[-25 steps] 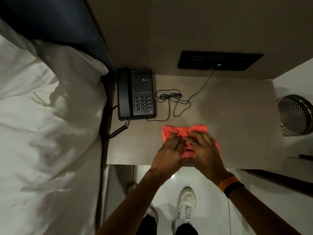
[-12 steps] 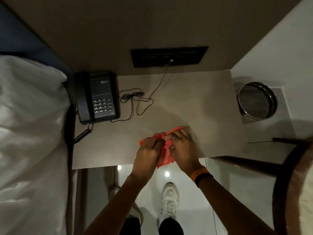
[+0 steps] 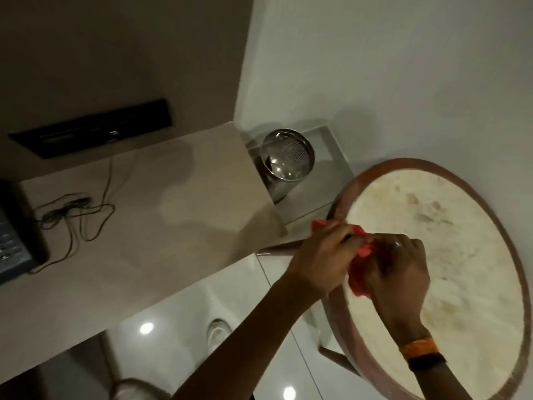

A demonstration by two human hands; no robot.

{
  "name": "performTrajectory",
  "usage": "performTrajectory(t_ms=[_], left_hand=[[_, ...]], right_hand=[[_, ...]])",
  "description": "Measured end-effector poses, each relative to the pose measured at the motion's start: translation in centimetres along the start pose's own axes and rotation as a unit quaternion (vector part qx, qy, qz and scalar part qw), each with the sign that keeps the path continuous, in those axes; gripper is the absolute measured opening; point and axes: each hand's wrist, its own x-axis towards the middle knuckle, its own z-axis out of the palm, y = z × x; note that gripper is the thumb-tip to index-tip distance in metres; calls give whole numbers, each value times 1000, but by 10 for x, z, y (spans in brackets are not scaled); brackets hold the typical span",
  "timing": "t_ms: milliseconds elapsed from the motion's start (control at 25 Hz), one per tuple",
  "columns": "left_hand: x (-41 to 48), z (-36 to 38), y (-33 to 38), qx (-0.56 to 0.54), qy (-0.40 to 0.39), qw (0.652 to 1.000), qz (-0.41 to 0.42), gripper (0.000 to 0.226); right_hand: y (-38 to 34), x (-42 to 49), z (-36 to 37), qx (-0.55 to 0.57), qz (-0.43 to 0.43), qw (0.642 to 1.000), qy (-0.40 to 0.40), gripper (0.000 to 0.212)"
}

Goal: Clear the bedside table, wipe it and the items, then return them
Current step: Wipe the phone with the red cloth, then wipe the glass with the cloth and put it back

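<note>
Both hands grip a bunched red cloth point(image 3: 359, 280), the left hand point(image 3: 323, 255) and right hand point(image 3: 401, 269) each curled round it, over the near edge of a round pale-topped table point(image 3: 438, 226). Fingers hide most of the cloth. On the bedside table point(image 3: 173, 226) the phone point(image 3: 14, 241) is cut off at the left, its keys too blurred to read.

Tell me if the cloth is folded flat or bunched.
Bunched: the cloth is crumpled in uneven folds, gripped between the left hand and right hand.
</note>
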Motion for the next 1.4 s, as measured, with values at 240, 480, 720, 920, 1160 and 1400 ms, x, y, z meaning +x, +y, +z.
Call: performTrajectory(t_ms=[240, 480, 720, 920, 1160, 1400], left_hand=[[12, 85, 8, 175, -277, 944, -37, 68], [-6, 101, -6, 226, -247, 942, -9, 73], [-79, 27, -47, 173, -6, 979, -106, 52], [-184, -95, -85, 252, 32, 914, -317, 67], [-327, -227, -83, 294, 148, 817, -473, 67], [-480, -312, -31, 310, 268, 711, -571, 59]], right_hand=[[66, -28, 32, -114, 131, 965, -198, 61], [68, -47, 52, -112, 114, 968, -196, 70], [-25, -44, 70, -47, -55, 985, -154, 66], [-175, -63, 112, 34, -261, 946, -189, 64], [-378, -143, 129, 59, -472, 848, -234, 60], [-512, -274, 109, 150, -617, 725, -267, 55]])
